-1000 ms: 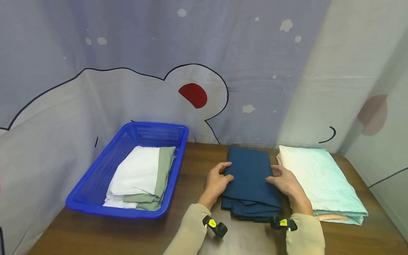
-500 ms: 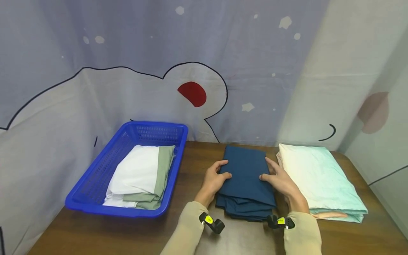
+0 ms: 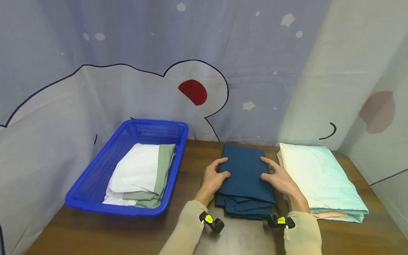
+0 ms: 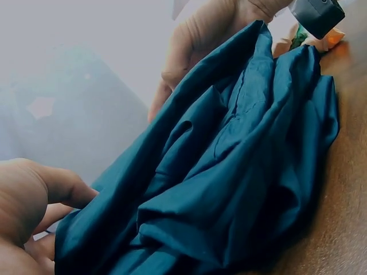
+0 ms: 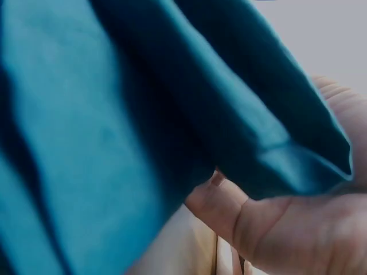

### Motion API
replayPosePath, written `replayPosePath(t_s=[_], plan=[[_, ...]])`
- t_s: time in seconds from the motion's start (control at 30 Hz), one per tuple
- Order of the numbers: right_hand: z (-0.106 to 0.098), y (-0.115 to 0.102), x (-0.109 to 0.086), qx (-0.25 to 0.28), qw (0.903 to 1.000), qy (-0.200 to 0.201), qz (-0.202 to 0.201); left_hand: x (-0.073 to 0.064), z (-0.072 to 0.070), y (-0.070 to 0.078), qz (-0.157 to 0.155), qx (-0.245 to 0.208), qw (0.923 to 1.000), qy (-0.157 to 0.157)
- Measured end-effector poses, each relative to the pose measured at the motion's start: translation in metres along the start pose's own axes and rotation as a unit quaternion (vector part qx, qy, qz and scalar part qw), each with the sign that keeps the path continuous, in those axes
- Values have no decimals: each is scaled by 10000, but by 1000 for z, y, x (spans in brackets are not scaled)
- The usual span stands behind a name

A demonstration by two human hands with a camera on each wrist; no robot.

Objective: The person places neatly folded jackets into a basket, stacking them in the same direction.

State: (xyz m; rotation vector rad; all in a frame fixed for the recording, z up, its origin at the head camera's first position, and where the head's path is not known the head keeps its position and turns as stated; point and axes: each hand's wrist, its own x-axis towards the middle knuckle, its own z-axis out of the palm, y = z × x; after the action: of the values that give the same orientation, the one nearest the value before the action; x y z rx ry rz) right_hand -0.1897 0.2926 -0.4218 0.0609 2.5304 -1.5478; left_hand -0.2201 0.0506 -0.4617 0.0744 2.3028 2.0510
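**Navy cloth squeezed narrower at the table's back edge**

Navy cloth (image 3: 244, 180), folded, lies mid-table near the back edge, between basket and pillow. Left hand (image 3: 213, 179) grips its left side, thumb on top, fingers curled under; right hand (image 3: 282, 182) clamps the right side likewise. Both have slid inward and farther back over the last second, so the stack looks tighter: judged gathered for lifting. Blue basket (image 3: 95, 179), at the left edge, holds a folded white-and-green cloth (image 3: 140, 175). Mint pillow (image 3: 318, 179) lies at the right edge.
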Motion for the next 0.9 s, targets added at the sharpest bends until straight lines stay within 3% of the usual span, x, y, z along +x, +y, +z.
replayPosePath(t_s=[0.3,0.9], plan=[[-1,-10,-2,-389,9986,273,-229,1,-4,9,236,83,9996,106],[-9,-34,-15,-289,9980,421,-378,-6,-13,40,421,95,9990,110]])
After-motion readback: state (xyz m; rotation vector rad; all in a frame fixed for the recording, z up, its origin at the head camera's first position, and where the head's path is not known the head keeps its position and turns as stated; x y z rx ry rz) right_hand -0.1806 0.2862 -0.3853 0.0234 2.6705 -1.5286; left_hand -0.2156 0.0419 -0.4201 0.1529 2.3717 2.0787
